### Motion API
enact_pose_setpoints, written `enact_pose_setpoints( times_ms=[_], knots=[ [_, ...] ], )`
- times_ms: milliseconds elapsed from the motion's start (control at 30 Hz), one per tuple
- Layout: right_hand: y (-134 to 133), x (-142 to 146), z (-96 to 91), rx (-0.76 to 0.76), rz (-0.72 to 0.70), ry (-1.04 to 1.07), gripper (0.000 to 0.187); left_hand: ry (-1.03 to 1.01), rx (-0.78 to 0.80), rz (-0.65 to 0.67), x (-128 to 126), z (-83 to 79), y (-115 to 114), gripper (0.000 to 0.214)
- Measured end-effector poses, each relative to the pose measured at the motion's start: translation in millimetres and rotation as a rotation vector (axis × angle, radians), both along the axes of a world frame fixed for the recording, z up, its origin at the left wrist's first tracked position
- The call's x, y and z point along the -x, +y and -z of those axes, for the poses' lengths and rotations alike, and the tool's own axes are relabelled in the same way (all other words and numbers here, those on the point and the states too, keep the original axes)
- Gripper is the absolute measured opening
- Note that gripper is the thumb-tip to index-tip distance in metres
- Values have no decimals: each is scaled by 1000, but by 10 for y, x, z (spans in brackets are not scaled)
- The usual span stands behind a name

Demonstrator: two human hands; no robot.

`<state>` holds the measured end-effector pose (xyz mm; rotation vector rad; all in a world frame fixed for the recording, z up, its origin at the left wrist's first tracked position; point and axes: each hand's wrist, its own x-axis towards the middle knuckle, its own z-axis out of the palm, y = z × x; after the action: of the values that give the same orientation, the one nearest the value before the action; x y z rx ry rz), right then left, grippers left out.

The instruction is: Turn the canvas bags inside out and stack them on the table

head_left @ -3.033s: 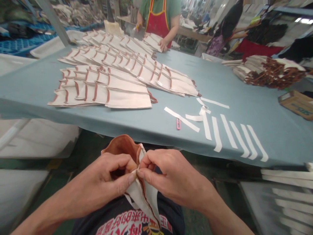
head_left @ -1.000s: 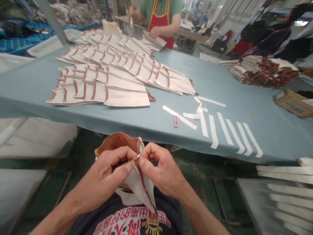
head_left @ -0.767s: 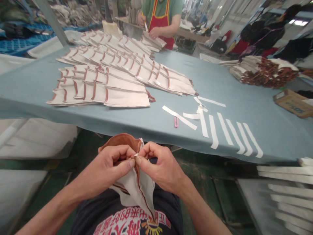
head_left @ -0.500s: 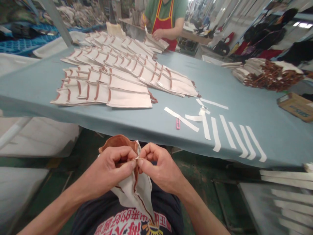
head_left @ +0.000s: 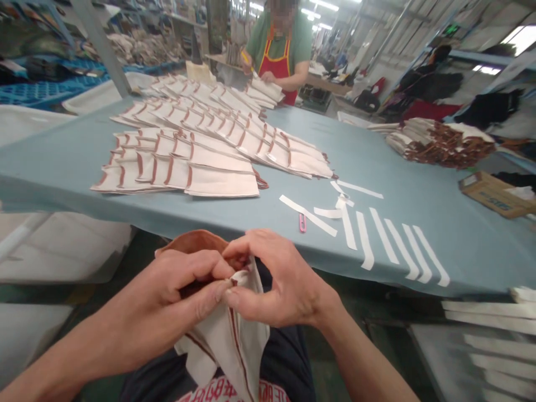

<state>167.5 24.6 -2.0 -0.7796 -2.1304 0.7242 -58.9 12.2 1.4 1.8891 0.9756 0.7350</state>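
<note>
In front of my body hangs a cream fabric piece (head_left: 247, 346) with brown seam trim and a brown inner side, like a small cloth bag. My left hand (head_left: 188, 296) pinches its upper edge between thumb and forefinger. Close against it, my right hand (head_left: 276, 279) grips the same edge, thumb in front and fingers curled over the top. The fingertips nearly meet at the seam, so the exact bit of cloth between them is hidden. The lower part of the piece drapes down over my lap.
The blue-covered table (head_left: 146, 218) bears rows of cream pieces with brown trim (head_left: 221, 178), white strips (head_left: 379, 234) and a pink clip-like item (head_left: 302, 223). A brown-and-cream bundle (head_left: 439, 145) and a cardboard box (head_left: 494, 192) lie right. Across it, a co-worker (head_left: 276, 61) handles cloth.
My right hand has turned and its fingers now reach over the top of the fabric edge. Both hands look larger and closer. The view has tilted up slightly, showing more of the co-worker.
</note>
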Motion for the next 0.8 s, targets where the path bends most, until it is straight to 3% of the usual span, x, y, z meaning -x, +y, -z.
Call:
enact_pose_setpoints(
  times_ms=[200,467,600,800],
  knots=[
    [40,47,-67,-81,-44,-118,21,55,-109,-40,76,23,-54,28],
    [-25,88,-167,1,35,-368,15,84,-266,-52,47,50,-64,24],
    [-22,130,-140,61,11,-322,19,92,-289,-47,98,49,-48,20],
    [-5,179,-47,178,-32,-168,21,110,-189,-9,174,20,-18,23]
  ],
)
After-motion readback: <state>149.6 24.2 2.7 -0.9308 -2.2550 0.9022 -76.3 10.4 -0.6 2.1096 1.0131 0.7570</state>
